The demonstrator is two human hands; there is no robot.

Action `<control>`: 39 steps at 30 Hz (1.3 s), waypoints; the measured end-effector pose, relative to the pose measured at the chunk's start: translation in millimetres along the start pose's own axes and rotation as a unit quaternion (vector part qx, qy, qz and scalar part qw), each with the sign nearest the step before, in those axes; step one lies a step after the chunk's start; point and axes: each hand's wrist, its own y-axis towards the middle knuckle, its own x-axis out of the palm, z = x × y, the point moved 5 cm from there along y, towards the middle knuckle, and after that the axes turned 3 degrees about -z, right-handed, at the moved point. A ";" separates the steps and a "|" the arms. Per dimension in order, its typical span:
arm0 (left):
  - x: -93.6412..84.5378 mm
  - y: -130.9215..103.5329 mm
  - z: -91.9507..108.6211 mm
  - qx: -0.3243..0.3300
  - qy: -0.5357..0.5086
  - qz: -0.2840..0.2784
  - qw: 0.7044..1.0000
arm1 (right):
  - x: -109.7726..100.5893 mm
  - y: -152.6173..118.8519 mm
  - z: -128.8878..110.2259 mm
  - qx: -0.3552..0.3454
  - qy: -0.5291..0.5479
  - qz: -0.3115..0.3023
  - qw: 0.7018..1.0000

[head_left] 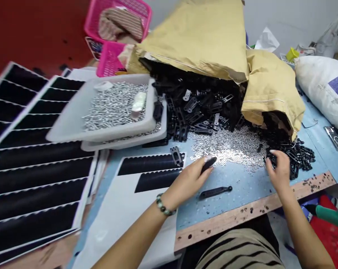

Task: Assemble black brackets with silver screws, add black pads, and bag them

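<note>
My left hand [189,181], with a beaded bracelet at the wrist, is closed around a black plastic piece [208,164] whose end sticks out past the fingers. Below it on the blue tabletop lies a long black handle-shaped part [216,192] with a small ring at one end. My right hand [281,172] is at the left edge of a heap of small black parts [301,155], thumb and index finger apart. Between the hands spreads a layer of tiny silver metal pieces [227,145]. A slotted black part [176,155] rests on the strip sheet at left.
Large paper sacks [202,37] spill black plastic parts [197,108] at the back; a smaller sack [272,82] stands beside them. Stacked white trays [65,123] hold silver pins. Sheets of black strips [40,164] cover the left. A white bag [322,82] lies at right.
</note>
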 end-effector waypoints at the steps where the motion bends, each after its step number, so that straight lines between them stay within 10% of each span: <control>1: 1.7 -0.6 -1.0 -0.014 -0.047 0.005 0.999 | -6.6 -10.8 26.4 0.050 -0.048 0.021 0.997; 7: 21.1 2.0 -0.3 -0.074 -0.230 -0.027 0.970 | 34.3 -26.9 69.2 0.090 -0.101 -0.035 0.990; 19: 31.0 4.9 5.9 -0.108 -0.285 -0.041 0.952 | 57.0 71.0 119.0 0.190 -0.090 -0.150 0.966; 29: 38.0 27.1 26.2 -0.068 -0.257 -0.045 0.963 | 33.1 64.2 55.0 0.170 0.096 -0.075 0.978; 33: 41.5 32.3 39.6 -0.014 -0.159 -0.020 0.987 | 46.5 49.8 -15.1 0.089 0.200 -0.205 0.954; 39: 38.2 21.4 42.2 0.034 0.006 0.041 0.999 | 67.7 45.7 -77.4 0.023 0.072 -0.294 0.953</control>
